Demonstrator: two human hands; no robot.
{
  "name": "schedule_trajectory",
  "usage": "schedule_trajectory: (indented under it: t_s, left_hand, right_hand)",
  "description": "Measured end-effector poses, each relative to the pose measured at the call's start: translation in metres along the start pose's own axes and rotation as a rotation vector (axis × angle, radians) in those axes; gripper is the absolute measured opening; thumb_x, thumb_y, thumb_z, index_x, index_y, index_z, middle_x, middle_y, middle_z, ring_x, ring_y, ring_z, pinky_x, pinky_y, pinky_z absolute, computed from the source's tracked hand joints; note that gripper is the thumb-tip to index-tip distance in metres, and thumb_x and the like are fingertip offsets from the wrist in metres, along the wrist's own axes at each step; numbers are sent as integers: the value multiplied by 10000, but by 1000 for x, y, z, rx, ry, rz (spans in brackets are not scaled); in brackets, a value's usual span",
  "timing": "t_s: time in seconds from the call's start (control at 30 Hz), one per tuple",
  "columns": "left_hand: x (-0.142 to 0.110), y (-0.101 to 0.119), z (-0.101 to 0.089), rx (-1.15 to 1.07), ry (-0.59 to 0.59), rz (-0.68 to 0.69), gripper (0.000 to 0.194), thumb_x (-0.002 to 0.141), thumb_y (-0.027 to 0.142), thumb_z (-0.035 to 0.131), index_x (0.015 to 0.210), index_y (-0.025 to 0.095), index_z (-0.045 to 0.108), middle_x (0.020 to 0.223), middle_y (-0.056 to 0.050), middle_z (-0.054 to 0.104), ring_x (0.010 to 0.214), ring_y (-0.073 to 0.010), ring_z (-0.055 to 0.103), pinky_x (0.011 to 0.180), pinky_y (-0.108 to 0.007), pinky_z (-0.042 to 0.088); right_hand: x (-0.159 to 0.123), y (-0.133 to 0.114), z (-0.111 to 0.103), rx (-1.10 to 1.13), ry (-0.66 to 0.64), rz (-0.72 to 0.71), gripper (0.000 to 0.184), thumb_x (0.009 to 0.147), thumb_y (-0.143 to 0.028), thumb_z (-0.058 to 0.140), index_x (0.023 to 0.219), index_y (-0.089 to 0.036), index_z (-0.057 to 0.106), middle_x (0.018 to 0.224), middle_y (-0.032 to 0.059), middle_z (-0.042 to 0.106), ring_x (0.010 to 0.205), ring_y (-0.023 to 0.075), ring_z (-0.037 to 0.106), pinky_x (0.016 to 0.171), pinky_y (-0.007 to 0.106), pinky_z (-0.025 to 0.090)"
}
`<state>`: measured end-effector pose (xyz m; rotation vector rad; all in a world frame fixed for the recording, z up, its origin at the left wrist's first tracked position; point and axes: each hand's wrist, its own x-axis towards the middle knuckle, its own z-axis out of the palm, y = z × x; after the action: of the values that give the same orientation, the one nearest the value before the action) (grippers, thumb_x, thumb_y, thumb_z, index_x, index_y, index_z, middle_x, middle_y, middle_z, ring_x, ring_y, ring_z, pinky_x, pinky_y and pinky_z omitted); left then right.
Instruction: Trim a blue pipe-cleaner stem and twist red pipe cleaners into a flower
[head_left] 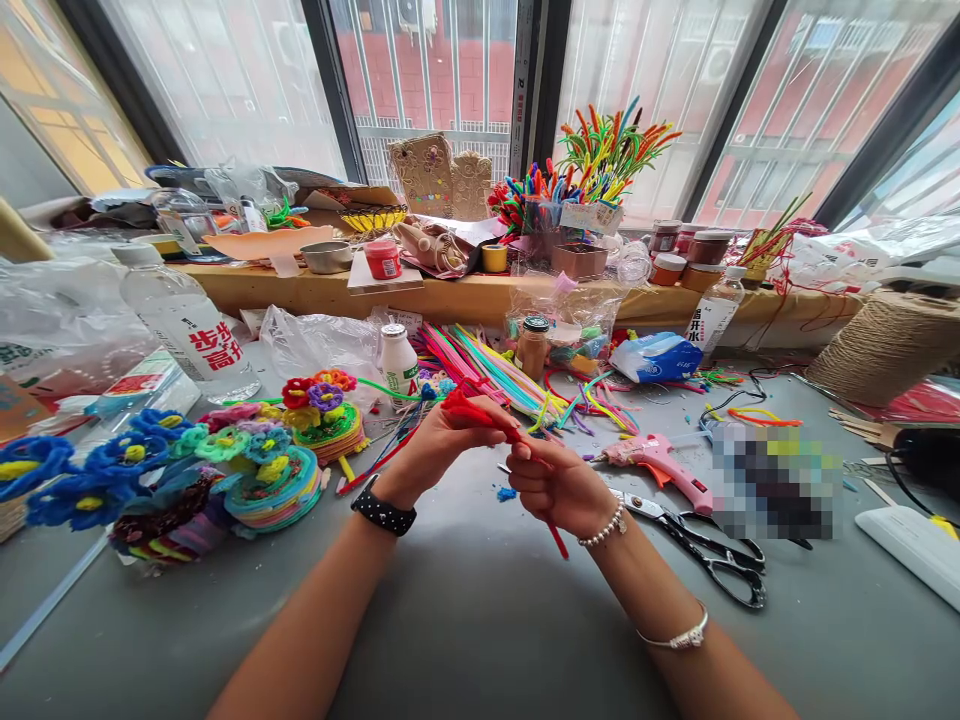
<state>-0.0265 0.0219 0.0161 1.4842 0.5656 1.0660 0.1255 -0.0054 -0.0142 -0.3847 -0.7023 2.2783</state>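
Observation:
In the middle of the view, both hands hold a red pipe cleaner piece (463, 408) above the grey table. My left hand (439, 448) is closed around its bunched, looped part, with some red showing over the fingers. Close beside it, my right hand (561, 488) pinches the same piece, and a straight red end sticks out below the fist. The exact shape between the fingers is partly hidden. A small blue scrap (506, 494) lies on the table beneath the hands. Scissors (694, 540) and a pink glue gun (660, 465) rest just right of my right hand.
Pipe cleaner flowers (135, 455) in small holders stand at the left. Behind the hands are loose pipe cleaners (487, 370), a white bottle (398, 358) and a brown jar (532, 348). A twine spool (885, 348) stands far right, a water bottle (187, 325) at left. The ledge (450, 297) holds craft supplies.

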Motion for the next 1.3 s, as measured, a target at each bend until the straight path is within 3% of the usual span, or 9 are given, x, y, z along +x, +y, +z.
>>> schedule_trajectory:
  t_s: [0.2,0.37,0.5,0.67,0.8,0.9,1.0,1.13,1.3]
  left_hand:
    - [0,-3,0,38,155,-57,34,578,174,654,561,151,634,578,5,597,544,-93,488,551,-224,377]
    - [2,-4,4,43,245,-114,96,586,216,649,610,126,622,562,7,593,503,-85,479,519,-224,378]
    - [3,-4,8,66,294,-155,119,592,227,644,607,115,605,536,8,587,485,-78,469,499,-210,377]
    - [2,-7,11,109,380,-198,161,547,251,675,609,120,607,540,4,585,481,-80,468,481,-203,381]
    - [3,-11,11,124,417,-239,216,516,287,690,621,118,606,556,-9,589,487,-94,482,471,-210,389]
    - [3,-10,9,115,366,-244,213,544,308,670,614,118,602,545,-7,580,507,-101,495,504,-216,398]
    - [2,-5,5,34,187,-236,206,606,314,625,707,135,619,655,-24,608,603,-116,525,568,-225,404]
    - [-2,2,3,-31,-13,-177,332,576,266,652,892,171,608,841,-54,626,757,-161,544,665,-257,403]
    - [-3,2,6,103,9,-87,160,591,213,644,742,163,628,746,-31,615,738,-156,539,656,-249,394]
  right_hand:
    - [2,5,-1,-181,58,-27,190,725,-319,550,654,-144,524,462,-94,139,400,42,67,321,145,65]
    - [4,6,5,-573,347,-294,240,677,-369,584,718,-134,605,441,-94,199,392,30,115,353,185,79]
    - [7,7,9,-901,554,-471,234,649,-376,597,670,-145,622,455,-56,371,408,47,249,376,199,181]
    - [7,15,4,-1370,742,-704,224,716,-377,532,744,-180,635,558,14,561,467,106,426,479,243,317]
    - [6,19,2,-1620,775,-835,227,777,-325,461,758,-188,641,697,71,614,624,161,504,595,274,336]
    - [5,14,5,-1446,717,-747,221,744,-345,505,698,-176,639,612,42,579,552,133,469,539,251,325]
    - [3,7,8,-988,538,-489,241,701,-383,549,647,-159,618,425,-48,375,387,61,271,388,204,223]
    - [-1,1,6,-353,260,-240,233,717,-368,542,634,-150,555,433,-99,120,387,43,62,332,170,72]
    - [0,2,0,-97,112,-93,202,694,-312,578,609,-146,500,437,-101,128,386,39,64,313,141,81]
